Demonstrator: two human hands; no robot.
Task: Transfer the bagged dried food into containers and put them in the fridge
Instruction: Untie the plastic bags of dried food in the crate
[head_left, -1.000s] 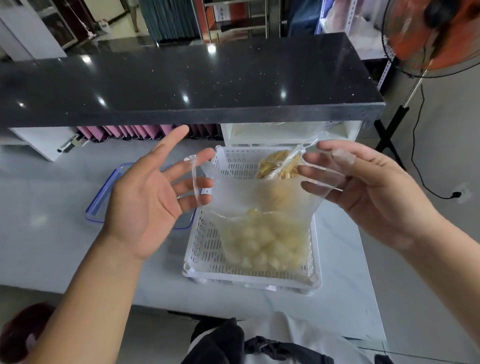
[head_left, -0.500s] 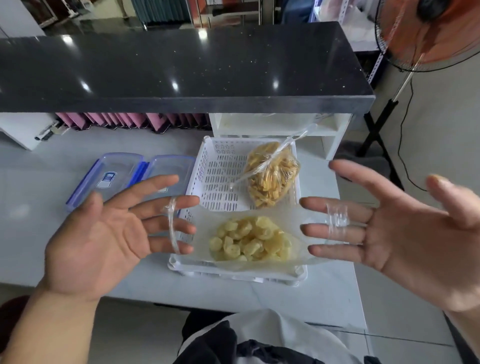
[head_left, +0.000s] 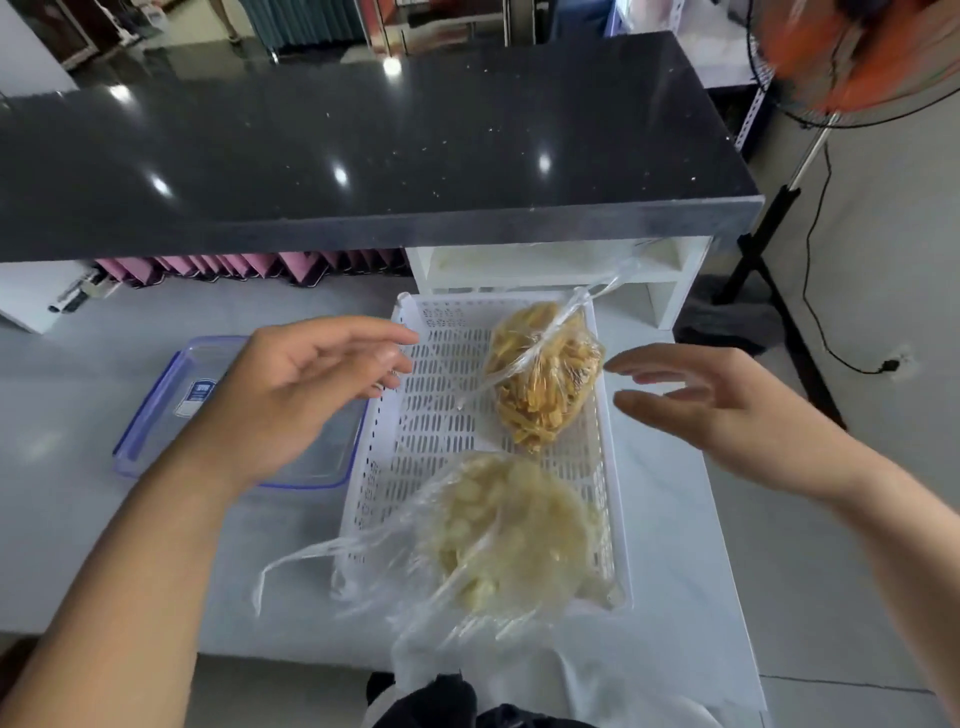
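Stock on the counter, as we find it:

Item one: white slotted basket (head_left: 415, 415), standing on the pale counter (head_left: 78, 415). It holds both bags.

Item two: bag of pale dried pieces (head_left: 511, 530), lying at the near end of the basket, its loose clear plastic spilling over the near rim toward us. Whether its mouth is open we cannot tell; the plastic is blurred.

Item three: bag of yellow dried strips (head_left: 543, 374), lying at the far end of the basket, apart from the first bag, its neck twisted to a tail that points up and away.

Item four: clear container with blue rim (head_left: 171, 405), just left of the basket, largely hidden under our left hand (head_left: 291, 395). We see no food in the visible part.

Hands: our left hand hovers over the container and the basket's left edge, fingers loosely bent, gripping nothing. Our right hand (head_left: 727, 410) hovers just right of the basket, fingers spread and slack, gripping nothing. Neither touches a bag.

Progress, by our reckoning: very little done. Both bags remain full in the basket and no fridge is in view. Left to do: open each bag, fill containers, close them, carry them to the fridge.
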